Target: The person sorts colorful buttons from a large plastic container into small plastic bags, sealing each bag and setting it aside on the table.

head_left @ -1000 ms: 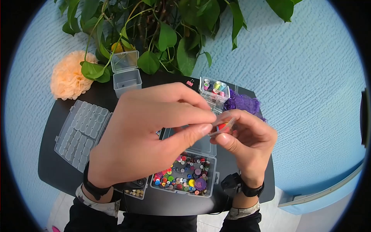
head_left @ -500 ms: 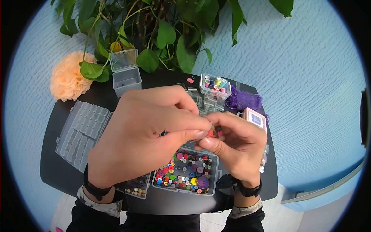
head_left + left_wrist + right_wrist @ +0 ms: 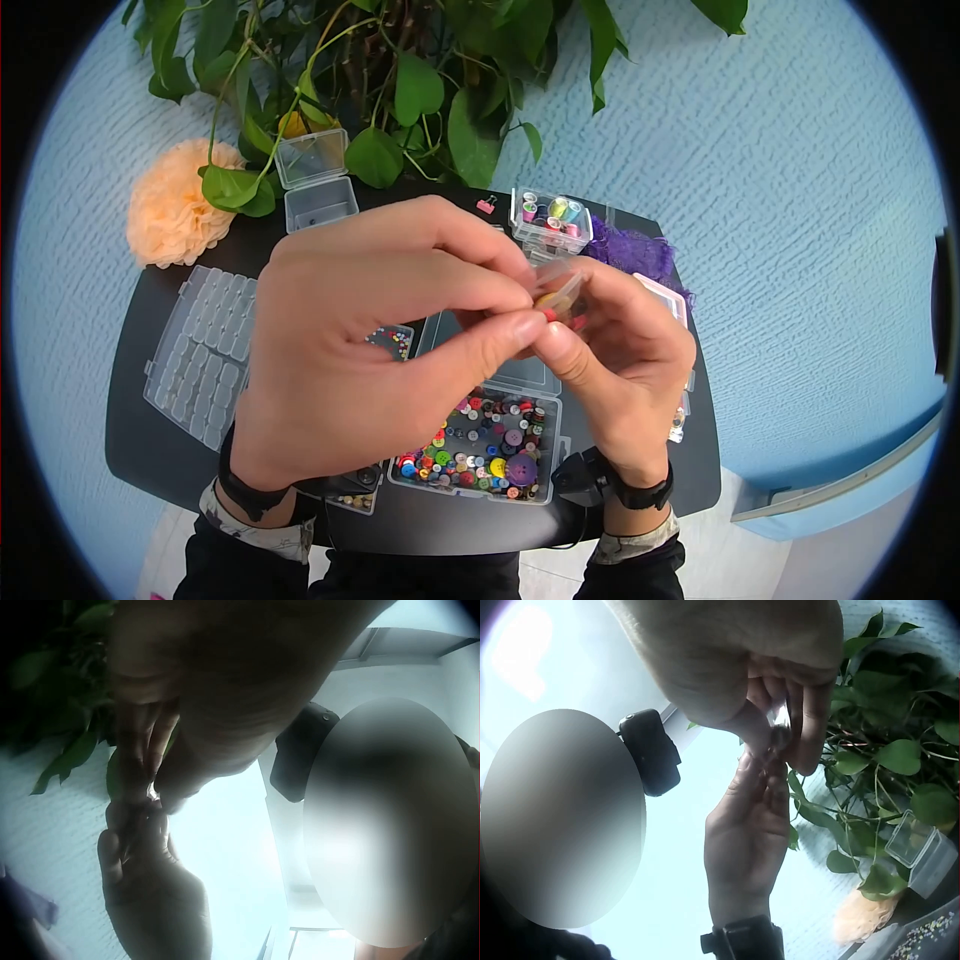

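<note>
Both hands meet above the table in the head view. My right hand (image 3: 635, 365) holds a small clear plastic container (image 3: 562, 298) between thumb and curled fingers, and red and yellow bits show through it. Thumb and forefinger of my left hand (image 3: 370, 330) pinch at the container's near left edge. The right wrist view shows a shiny bit of the container (image 3: 780, 720) among the fingers, most of it hidden. Below the hands stands an open clear box of colourful buttons (image 3: 556, 440).
A lidded compartment case (image 3: 205, 350) lies at the left, near a peach paper flower (image 3: 180, 205). Behind are an open clear box (image 3: 318, 200), a box of thread spools (image 3: 550, 222), purple mesh (image 3: 632, 250) and a pink binder clip (image 3: 487, 204). Plant leaves (image 3: 415, 90) hang over the back.
The hands dipped slightly and came back up, keeping together. The container turned in the fingers, hiding and then again showing its clear edge and yellow contents.
</note>
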{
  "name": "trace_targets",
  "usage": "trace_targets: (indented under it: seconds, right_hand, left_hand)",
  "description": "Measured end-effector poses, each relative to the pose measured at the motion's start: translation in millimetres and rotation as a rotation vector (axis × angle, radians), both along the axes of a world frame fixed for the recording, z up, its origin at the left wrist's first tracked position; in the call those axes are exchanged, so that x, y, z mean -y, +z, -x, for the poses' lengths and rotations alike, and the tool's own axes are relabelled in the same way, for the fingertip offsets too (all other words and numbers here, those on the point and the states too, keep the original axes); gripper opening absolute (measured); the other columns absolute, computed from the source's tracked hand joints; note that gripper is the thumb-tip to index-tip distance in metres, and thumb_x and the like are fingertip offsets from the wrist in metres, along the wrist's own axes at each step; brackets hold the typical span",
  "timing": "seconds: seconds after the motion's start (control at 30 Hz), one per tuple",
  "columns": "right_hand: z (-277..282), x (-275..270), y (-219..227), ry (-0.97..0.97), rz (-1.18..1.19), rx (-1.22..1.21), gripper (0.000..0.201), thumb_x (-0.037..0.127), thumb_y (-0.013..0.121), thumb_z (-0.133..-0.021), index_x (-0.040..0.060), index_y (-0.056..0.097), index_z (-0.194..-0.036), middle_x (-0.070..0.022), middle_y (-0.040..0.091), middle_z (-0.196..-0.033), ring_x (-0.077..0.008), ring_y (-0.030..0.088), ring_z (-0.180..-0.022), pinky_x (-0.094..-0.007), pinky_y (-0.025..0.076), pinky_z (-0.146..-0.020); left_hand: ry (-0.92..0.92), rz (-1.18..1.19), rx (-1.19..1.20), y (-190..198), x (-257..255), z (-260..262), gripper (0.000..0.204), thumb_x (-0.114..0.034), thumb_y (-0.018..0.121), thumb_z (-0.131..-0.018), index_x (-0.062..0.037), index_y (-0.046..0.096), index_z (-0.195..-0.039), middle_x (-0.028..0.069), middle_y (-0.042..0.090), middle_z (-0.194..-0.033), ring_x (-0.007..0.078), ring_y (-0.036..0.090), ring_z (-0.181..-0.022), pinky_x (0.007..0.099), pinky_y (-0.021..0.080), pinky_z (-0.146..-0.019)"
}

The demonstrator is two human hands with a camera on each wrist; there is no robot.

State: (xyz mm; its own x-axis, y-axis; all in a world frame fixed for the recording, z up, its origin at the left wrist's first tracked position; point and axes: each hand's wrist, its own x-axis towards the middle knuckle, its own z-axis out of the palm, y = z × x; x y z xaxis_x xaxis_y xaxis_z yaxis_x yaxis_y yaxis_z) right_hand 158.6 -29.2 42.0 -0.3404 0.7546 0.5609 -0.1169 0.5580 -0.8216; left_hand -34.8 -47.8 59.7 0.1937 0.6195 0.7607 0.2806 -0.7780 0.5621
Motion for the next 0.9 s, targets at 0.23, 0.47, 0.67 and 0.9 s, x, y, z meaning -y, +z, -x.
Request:
trace_targets:
  seconds: [0.23, 0.47, 0.67, 0.9]
  right_hand:
    - [-0.6, -8.4, -1.6, -0.026, -0.070, 0.047, 0.025, 0.001, 0.073, -0.087, -0.0035, 0.068, -0.111, -0.0150, 0.070, -0.107, -0.0192, 0.067, -0.096, -0.0294, 0.055, -0.082]
    - [-1.9, -7.9, 1.4, -0.121, -0.132, 0.082, 0.018, -0.004, 0.076, -0.081, -0.0039, 0.074, -0.099, -0.0151, 0.072, -0.095, -0.0181, 0.068, -0.085, -0.0268, 0.054, -0.074]
    - [-4.3, -6.9, 0.5, -0.136, -0.142, 0.101, 0.017, -0.002, 0.078, -0.079, -0.0020, 0.076, -0.096, -0.0134, 0.072, -0.093, -0.0159, 0.065, -0.078, -0.0246, 0.050, -0.069]
    - [-6.1, -9.5, 0.8, -0.164, -0.285, 0.231, 0.019, 0.002, 0.081, -0.077, 0.0006, 0.077, -0.095, -0.0105, 0.073, -0.087, -0.0129, 0.061, -0.074, -0.0228, 0.045, -0.061]
  left_hand:
    - [0.106, -0.026, -0.068, -3.7, -1.9, 0.7, 0.011, 0.005, 0.071, -0.077, 0.0006, 0.066, -0.085, 0.0113, 0.067, -0.093, 0.0208, 0.066, -0.080, 0.0284, 0.051, -0.071]
    - [0.112, -0.002, -0.165, -0.3, 1.9, 1.2, 0.012, 0.004, 0.072, -0.076, 0.0001, 0.067, -0.085, 0.0104, 0.066, -0.093, 0.0196, 0.065, -0.078, 0.0276, 0.051, -0.069]
    - [0.056, 0.010, -0.116, -4.5, 0.7, -1.1, 0.017, 0.008, 0.076, -0.071, 0.0022, 0.071, -0.086, 0.0111, 0.065, -0.094, 0.0157, 0.065, -0.074, 0.0258, 0.052, -0.066]
    - [0.027, 0.061, -0.103, -5.2, 1.1, 1.8, 0.015, 0.008, 0.075, -0.069, 0.0021, 0.069, -0.082, 0.0105, 0.064, -0.091, 0.0157, 0.064, -0.072, 0.0257, 0.051, -0.064]
